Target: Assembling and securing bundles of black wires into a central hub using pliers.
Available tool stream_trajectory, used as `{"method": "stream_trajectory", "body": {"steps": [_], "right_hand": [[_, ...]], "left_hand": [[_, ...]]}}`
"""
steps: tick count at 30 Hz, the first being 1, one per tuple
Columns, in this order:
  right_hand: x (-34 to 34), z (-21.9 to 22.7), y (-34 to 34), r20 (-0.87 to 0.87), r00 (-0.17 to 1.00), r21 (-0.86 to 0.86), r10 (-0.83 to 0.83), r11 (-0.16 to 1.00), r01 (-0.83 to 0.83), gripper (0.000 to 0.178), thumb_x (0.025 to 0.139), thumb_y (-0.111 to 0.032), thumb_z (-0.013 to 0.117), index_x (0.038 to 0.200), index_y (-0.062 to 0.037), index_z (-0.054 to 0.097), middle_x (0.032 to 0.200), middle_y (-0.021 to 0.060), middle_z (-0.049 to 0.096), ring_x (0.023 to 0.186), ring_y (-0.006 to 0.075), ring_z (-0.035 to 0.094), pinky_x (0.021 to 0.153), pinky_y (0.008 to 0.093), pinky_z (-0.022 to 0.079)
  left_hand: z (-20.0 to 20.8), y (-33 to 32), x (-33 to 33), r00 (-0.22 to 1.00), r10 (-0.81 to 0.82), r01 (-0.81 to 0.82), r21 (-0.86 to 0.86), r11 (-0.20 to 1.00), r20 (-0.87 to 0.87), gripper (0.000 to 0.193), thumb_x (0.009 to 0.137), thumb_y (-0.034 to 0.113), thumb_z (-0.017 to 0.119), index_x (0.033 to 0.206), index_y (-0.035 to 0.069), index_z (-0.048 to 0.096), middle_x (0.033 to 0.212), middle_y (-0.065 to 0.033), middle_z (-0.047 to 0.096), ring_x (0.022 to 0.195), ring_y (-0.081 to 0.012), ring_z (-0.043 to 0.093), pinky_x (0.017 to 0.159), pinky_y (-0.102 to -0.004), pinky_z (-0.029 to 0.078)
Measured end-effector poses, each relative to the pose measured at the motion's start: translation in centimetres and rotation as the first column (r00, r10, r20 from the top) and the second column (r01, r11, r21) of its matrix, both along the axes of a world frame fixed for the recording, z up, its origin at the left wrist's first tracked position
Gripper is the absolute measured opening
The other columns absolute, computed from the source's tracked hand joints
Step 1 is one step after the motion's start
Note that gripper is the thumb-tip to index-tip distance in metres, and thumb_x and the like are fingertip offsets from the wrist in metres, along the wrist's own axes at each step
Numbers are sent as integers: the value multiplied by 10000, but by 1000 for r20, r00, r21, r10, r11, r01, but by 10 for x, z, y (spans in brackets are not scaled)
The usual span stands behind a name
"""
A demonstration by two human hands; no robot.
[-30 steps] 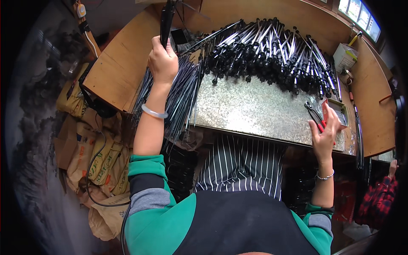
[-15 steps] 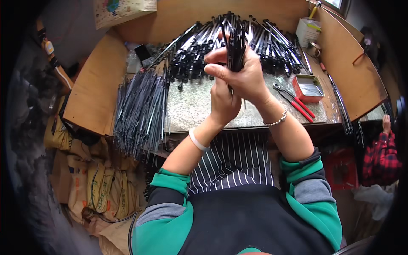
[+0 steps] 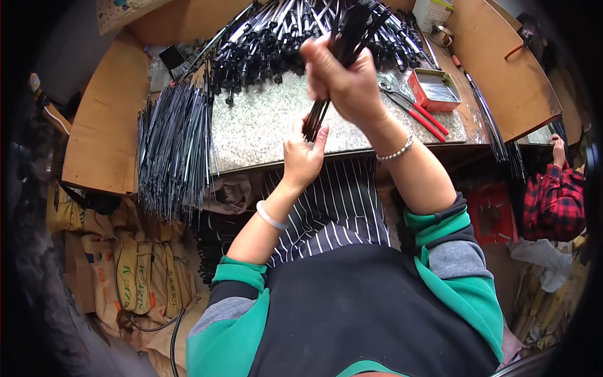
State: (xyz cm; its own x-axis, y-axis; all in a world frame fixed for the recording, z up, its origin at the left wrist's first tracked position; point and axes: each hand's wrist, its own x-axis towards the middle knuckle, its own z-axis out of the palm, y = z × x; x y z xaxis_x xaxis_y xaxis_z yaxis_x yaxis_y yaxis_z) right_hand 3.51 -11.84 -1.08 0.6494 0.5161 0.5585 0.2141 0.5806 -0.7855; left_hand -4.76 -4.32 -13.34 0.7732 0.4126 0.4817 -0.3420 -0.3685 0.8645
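Note:
A bundle of thin black rods or strips (image 3: 355,28) is tilted in front of me over the table, its upper end blurred by motion. My right hand (image 3: 352,85) is wrapped round its middle, fingers smeared. Lower down, my left hand (image 3: 303,156) closes round the bundle's bottom end, with the thumb on the right. Behind the bundle lies a heap of shiny rods with black end pieces (image 3: 251,63). Left of my left hand, a thick stack of dark thin rods (image 3: 176,144) hangs over the table's front edge.
Red-handled pliers (image 3: 422,119) lie right of my right hand, beside a red open tin (image 3: 433,91). Wooden side panels (image 3: 103,119) border the grey-speckled tabletop (image 3: 251,135). Sacks (image 3: 135,270) stand at lower left. Another person in a checked sleeve (image 3: 556,201) is at far right.
My hands have drawn apart along the bundle: the left has dropped to its lower end, the right stays higher. The bundle now leans to the right. The whole view has shifted slightly.

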Motion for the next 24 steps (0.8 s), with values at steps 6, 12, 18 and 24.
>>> {"method": "stream_trajectory", "body": {"steps": [6, 12, 18, 24], "right_hand": [[17, -6, -28, -420, 873, -61, 248, 952, -300, 388, 889, -400, 559, 922, -16, 511, 582, -1, 486, 466, 62, 450, 432, 214, 389], [25, -102, -49, 281, 810, -765, -515, 389, 513, 948, 746, -441, 709, 1399, 17, 198, 1294, 235, 416, 1172, 272, 446, 977, 377, 374], [3, -109, -100, 262, 851, -672, -454, 547, 499, 664, 814, -282, 687, 1338, -35, 364, 1200, 139, 494, 1048, 188, 502, 895, 317, 430], [-24, -90, -122, 263, 857, -560, -444, 652, 510, 418, 855, -128, 635, 1232, -32, 483, 1084, 61, 545, 896, 83, 512, 800, 235, 449]], "left_hand": [[0, -4, -81, 646, -722, 434, -659, 614, -247, 230, 962, 237, 454, 1023, 23, 510, 641, 19, 445, 570, -74, 458, 535, -229, 427], [-5, -18, -122, 478, -846, -4, -964, 267, -236, 299, 980, 332, 378, 880, 73, 490, 647, -2, 448, 544, -118, 464, 492, -251, 438], [21, -13, -130, 532, -756, 182, -820, 543, -382, 338, 986, 314, 359, 777, 71, 465, 550, -23, 460, 449, -116, 458, 420, -229, 398], [18, -19, -113, 541, -703, 213, -733, 646, -462, 377, 991, 280, 331, 712, 52, 440, 509, -55, 481, 388, -115, 434, 383, -224, 382]]}}
